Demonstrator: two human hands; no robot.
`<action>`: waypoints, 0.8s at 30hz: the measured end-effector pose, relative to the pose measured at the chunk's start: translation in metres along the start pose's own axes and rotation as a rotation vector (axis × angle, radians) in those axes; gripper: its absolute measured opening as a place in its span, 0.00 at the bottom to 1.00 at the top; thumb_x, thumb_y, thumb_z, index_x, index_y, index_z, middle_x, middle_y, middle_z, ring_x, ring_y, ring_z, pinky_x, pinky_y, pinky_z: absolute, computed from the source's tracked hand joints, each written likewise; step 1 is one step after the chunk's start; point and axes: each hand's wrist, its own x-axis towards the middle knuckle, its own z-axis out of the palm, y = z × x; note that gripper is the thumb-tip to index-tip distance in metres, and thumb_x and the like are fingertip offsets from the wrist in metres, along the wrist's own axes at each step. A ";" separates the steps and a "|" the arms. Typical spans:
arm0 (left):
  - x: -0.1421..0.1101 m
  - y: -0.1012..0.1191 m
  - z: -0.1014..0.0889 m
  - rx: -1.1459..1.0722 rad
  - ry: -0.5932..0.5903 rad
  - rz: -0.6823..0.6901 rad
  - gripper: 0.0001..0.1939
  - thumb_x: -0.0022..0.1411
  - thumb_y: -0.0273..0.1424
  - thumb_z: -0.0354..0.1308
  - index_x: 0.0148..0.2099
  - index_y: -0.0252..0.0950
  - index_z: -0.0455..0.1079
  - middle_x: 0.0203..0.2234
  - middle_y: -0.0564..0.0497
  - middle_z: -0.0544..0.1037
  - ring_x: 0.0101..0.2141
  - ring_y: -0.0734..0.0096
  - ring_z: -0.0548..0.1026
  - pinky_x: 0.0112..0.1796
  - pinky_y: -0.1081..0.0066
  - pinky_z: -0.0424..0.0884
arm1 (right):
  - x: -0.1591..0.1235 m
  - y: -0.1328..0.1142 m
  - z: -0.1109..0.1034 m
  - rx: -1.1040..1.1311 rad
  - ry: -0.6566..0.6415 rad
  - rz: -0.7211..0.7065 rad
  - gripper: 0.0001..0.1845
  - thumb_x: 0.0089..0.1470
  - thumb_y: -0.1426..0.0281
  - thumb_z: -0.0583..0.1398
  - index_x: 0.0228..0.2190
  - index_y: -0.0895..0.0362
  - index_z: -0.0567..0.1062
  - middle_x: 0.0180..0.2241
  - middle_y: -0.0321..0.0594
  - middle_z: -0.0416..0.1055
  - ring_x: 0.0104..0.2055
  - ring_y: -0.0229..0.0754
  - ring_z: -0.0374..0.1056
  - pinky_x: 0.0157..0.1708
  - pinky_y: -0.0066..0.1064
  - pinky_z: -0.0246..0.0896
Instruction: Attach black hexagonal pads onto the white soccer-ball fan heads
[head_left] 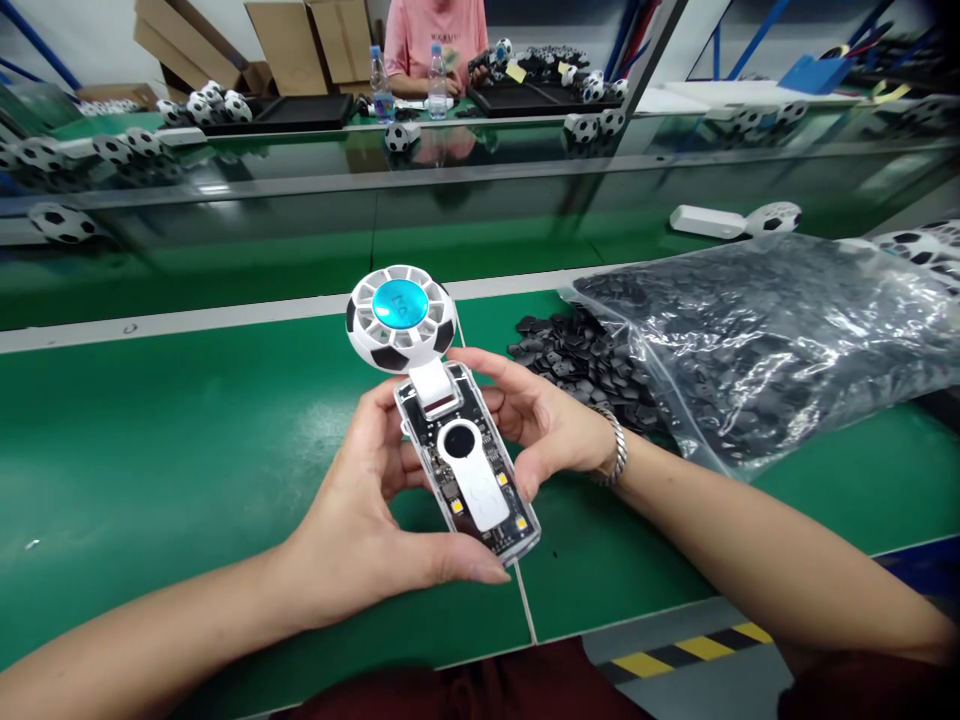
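Between my two hands is a small handheld fan (474,470), tilted, its face toward me. Its round head has a soccer-ball pattern and a shiny blue centre disc (400,304). The clear handle shows a dark circuit board, a white keyhole-shaped piece and several small yellow squares. My left hand (382,510) grips the handle's left side, thumb along the bottom end. My right hand (544,420) closes on the right side, thumb at the edge and fingers behind. Some fingers of both hands are hidden by the handle.
Right of my hands lie a pile of small black plates (585,360) and a clear bag (772,340) full of them. Beyond the green table (187,440) runs a conveyor (300,220) carrying soccer-ball fans (772,218). A person in pink (442,50) sits across, near water bottles (437,85).
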 end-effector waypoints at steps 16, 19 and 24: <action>0.019 -0.012 -0.004 -0.345 0.182 -0.049 0.30 0.43 0.26 0.68 0.47 0.36 0.59 0.46 0.46 0.69 0.43 0.62 0.72 0.41 0.66 0.71 | 0.004 0.003 0.003 0.026 0.178 0.019 0.47 0.42 0.59 0.65 0.58 0.53 0.50 0.51 0.47 0.59 0.49 0.44 0.62 0.45 0.36 0.61; 0.023 -0.018 -0.007 -0.273 0.363 0.061 0.28 0.43 0.24 0.68 0.46 0.38 0.59 0.43 0.51 0.69 0.43 0.68 0.71 0.45 0.70 0.68 | 0.003 0.003 0.007 -0.047 0.205 0.001 0.45 0.42 0.64 0.67 0.57 0.51 0.52 0.53 0.45 0.57 0.49 0.41 0.61 0.46 0.33 0.61; 0.024 -0.024 -0.008 -0.213 0.351 0.095 0.27 0.47 0.26 0.65 0.48 0.40 0.58 0.46 0.51 0.68 0.47 0.69 0.68 0.48 0.69 0.66 | 0.007 0.004 0.008 -0.071 0.318 -0.004 0.29 0.46 0.71 0.64 0.50 0.54 0.63 0.48 0.43 0.63 0.43 0.37 0.64 0.35 0.26 0.66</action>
